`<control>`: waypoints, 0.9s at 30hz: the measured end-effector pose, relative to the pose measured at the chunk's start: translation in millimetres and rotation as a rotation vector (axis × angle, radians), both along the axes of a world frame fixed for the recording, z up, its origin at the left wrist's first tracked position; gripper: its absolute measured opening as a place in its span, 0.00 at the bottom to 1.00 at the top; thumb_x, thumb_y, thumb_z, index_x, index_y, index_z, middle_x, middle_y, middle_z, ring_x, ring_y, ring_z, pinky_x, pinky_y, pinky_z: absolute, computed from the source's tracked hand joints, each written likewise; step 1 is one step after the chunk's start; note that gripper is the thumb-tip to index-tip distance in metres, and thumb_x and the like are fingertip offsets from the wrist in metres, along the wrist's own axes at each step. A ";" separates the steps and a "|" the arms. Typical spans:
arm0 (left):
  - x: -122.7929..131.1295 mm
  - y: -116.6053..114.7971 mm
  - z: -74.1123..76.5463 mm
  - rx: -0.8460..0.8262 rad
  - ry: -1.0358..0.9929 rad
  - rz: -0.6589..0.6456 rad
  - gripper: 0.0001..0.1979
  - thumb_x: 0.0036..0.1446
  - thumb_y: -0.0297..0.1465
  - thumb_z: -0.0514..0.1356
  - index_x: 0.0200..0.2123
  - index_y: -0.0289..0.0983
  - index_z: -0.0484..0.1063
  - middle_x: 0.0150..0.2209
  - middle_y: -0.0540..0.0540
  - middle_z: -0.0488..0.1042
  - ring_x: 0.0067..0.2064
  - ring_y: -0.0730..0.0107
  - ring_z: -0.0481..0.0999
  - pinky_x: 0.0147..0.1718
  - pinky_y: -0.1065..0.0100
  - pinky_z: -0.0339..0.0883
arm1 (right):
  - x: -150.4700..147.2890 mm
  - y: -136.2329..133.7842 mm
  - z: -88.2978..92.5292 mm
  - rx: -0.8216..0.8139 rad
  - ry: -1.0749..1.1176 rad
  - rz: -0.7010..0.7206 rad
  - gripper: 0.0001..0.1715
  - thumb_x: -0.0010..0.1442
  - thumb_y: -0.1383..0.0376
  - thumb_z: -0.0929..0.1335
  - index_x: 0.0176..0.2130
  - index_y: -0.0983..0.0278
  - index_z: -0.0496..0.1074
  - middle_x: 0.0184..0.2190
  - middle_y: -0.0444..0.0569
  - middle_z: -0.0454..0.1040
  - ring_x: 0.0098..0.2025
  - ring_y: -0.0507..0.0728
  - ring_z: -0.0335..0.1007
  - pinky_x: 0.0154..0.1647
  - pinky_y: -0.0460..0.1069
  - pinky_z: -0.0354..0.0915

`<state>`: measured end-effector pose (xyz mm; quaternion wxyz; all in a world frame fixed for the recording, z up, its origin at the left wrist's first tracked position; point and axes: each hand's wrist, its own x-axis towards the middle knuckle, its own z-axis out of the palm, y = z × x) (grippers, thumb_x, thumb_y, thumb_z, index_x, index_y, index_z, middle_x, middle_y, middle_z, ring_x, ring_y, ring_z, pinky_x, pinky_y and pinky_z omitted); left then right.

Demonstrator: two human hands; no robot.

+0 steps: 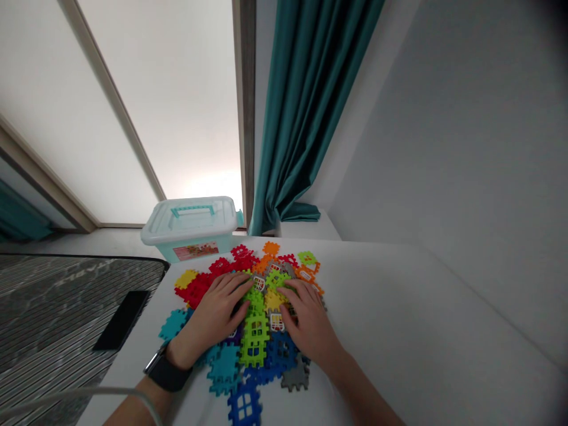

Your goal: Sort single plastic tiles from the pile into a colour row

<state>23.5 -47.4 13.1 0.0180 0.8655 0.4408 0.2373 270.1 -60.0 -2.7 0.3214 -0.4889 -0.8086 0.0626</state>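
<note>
Hands spread open and flat, left hand [210, 316] and right hand [306, 319] both resting on a heap of multicoloured plastic waffle blocks [255, 349], gripping none. Pieces overlapping, partly hidden under both palms, too many to count exactly. Heap on a white table [399, 307]; just behind it, one lidded plastic storage box [190, 228]. One black watch [166, 370] strapped just above the left hand.

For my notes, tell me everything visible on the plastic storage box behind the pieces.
The translucent plastic storage box stands upright and closed, its frosted lid carrying a flat teal handle. Its pale teal front bears a printed label. It sits at the far edge of a white surface, with red interlocking pieces lying at its front, perhaps touching.
</note>
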 end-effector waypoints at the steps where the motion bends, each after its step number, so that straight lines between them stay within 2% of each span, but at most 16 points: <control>1: 0.1 -0.4 0.4 0.004 -0.011 -0.003 0.20 0.66 0.31 0.55 0.60 0.41 0.69 0.59 0.41 0.73 0.61 0.53 0.70 0.60 0.46 0.65 | 0.7 0.8 0.5 0.000 0.009 0.006 0.19 0.65 0.68 0.64 0.54 0.57 0.71 0.53 0.54 0.73 0.58 0.66 0.67 0.60 0.66 0.65; 5: -1.4 0.1 0.9 0.020 -0.066 -0.004 0.17 0.67 0.31 0.54 0.57 0.42 0.71 0.57 0.41 0.74 0.59 0.53 0.71 0.58 0.47 0.67 | 4.6 4.5 2.2 -0.016 0.030 0.047 0.21 0.66 0.68 0.63 0.57 0.58 0.70 0.54 0.54 0.73 0.58 0.64 0.67 0.61 0.64 0.65; 14: 5.4 -4.2 4.7 0.035 -0.106 -0.019 0.14 0.67 0.31 0.54 0.54 0.41 0.72 0.53 0.40 0.75 0.56 0.54 0.72 0.55 0.48 0.68 | 11.5 14.1 -1.8 -0.014 0.078 0.092 0.17 0.67 0.68 0.63 0.52 0.58 0.74 0.50 0.53 0.76 0.55 0.62 0.70 0.60 0.62 0.66; 20: 4.3 -2.3 3.9 0.012 -0.075 -0.045 0.12 0.67 0.31 0.55 0.50 0.41 0.75 0.54 0.40 0.75 0.56 0.52 0.72 0.55 0.47 0.69 | 11.0 13.2 -5.4 0.000 0.073 0.078 0.18 0.66 0.68 0.63 0.52 0.58 0.74 0.52 0.53 0.75 0.56 0.62 0.69 0.60 0.62 0.66; 27: -3.1 1.7 4.5 0.017 -0.115 -0.028 0.11 0.67 0.30 0.55 0.48 0.40 0.76 0.51 0.42 0.77 0.54 0.56 0.74 0.55 0.52 0.69 | 7.8 8.9 -6.4 0.013 0.066 0.113 0.17 0.66 0.68 0.63 0.52 0.59 0.74 0.53 0.54 0.74 0.57 0.63 0.68 0.61 0.63 0.65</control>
